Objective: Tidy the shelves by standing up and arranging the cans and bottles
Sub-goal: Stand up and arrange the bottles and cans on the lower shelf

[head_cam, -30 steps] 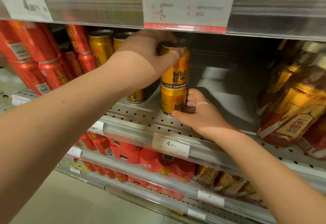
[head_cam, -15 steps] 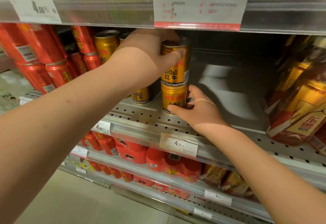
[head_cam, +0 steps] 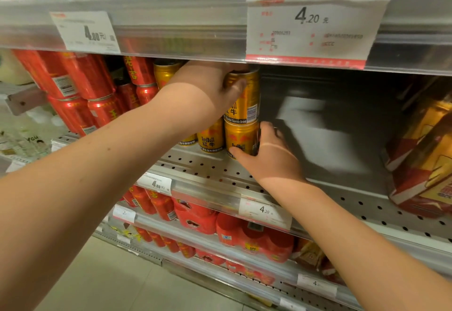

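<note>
Two gold Red Bull cans stand stacked on the perforated metal shelf (head_cam: 210,171). My left hand (head_cam: 208,85) grips the upper gold can (head_cam: 247,105) near its top, thumb across the front. My right hand (head_cam: 269,159) holds the lower gold can (head_cam: 241,139) from its right side, thumb at the base and fingers behind it. More gold cans (head_cam: 211,137) stand just left of the stack, partly hidden by my left forearm.
Tall red cans (head_cam: 80,85) fill the shelf's left. Gold and red multipacks (head_cam: 425,154) lean at the right, with a bare stretch of shelf between them and the stack. The shelf above, with price tags (head_cam: 310,29), hangs close over the upper can. Red packs sit on lower shelves.
Both hands keep their grip on the stacked cans. The upper can has turned slightly, showing its barcode side. The view has shifted closer and up.
</note>
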The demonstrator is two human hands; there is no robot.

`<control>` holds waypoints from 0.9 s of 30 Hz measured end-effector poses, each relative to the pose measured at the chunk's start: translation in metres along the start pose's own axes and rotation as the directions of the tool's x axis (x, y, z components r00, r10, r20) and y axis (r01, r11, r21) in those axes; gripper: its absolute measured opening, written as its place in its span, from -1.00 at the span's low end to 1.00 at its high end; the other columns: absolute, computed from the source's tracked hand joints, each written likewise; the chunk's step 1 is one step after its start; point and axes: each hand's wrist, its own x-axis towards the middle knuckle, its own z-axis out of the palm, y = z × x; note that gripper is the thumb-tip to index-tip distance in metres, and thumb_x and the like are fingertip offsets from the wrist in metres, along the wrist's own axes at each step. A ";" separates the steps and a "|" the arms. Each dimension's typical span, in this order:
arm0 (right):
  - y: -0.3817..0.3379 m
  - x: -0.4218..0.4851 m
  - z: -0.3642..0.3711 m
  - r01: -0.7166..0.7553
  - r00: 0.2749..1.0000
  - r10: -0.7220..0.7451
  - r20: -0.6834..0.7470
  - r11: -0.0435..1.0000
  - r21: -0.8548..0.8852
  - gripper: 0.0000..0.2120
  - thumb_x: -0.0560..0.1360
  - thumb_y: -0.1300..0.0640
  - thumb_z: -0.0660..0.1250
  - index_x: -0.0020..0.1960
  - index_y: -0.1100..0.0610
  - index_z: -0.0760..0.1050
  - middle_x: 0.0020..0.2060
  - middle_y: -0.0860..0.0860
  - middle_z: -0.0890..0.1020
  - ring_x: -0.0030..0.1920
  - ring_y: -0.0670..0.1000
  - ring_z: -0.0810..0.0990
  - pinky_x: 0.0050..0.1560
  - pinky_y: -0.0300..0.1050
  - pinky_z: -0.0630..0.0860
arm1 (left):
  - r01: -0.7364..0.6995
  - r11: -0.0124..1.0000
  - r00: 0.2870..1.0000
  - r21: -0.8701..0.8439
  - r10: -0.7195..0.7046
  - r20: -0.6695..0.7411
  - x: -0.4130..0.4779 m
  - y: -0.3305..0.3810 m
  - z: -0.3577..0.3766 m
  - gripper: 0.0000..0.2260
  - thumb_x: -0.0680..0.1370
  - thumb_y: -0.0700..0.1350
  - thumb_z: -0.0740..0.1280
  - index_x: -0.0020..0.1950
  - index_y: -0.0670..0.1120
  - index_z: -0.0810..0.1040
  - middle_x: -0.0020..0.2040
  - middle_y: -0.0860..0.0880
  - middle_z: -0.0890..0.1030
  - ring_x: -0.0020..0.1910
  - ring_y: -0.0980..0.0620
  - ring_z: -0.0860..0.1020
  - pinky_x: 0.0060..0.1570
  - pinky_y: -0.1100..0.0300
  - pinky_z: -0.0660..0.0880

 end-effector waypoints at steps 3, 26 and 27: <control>-0.002 -0.001 0.002 -0.026 0.999 0.026 0.026 0.999 0.019 -0.33 0.45 -0.27 0.42 0.43 -0.05 0.27 0.30 0.01 0.47 0.24 0.11 0.53 0.15 0.11 0.55 | -0.001 1.000 1.000 -0.009 0.001 -0.023 -0.006 -0.003 0.000 -0.69 0.67 0.10 0.21 0.35 -0.01 0.49 -0.13 0.05 0.51 -0.15 0.03 0.45 -0.14 0.15 0.34; 0.118 -0.133 -0.141 -0.001 1.000 0.001 0.010 0.998 -0.066 -0.67 0.61 0.02 0.18 0.37 -0.13 0.43 0.11 -0.12 0.57 0.12 -0.15 0.54 0.14 -0.11 0.53 | -0.187 0.939 0.976 -0.289 0.144 -0.163 -0.063 0.082 0.101 -0.79 0.60 -0.03 0.30 0.23 0.02 0.55 0.18 0.01 0.49 0.11 -0.09 0.54 0.06 0.02 0.51; 0.119 -0.134 -0.141 0.001 1.000 0.000 0.012 0.998 -0.062 -0.66 0.62 0.02 0.18 0.37 -0.12 0.43 0.07 -0.11 0.61 0.14 -0.16 0.54 0.16 -0.09 0.54 | -0.149 0.942 0.988 -0.301 0.131 -0.080 -0.069 0.088 0.109 -0.78 0.59 -0.03 0.32 0.22 0.02 0.57 0.16 0.02 0.52 0.11 -0.08 0.55 0.05 0.03 0.50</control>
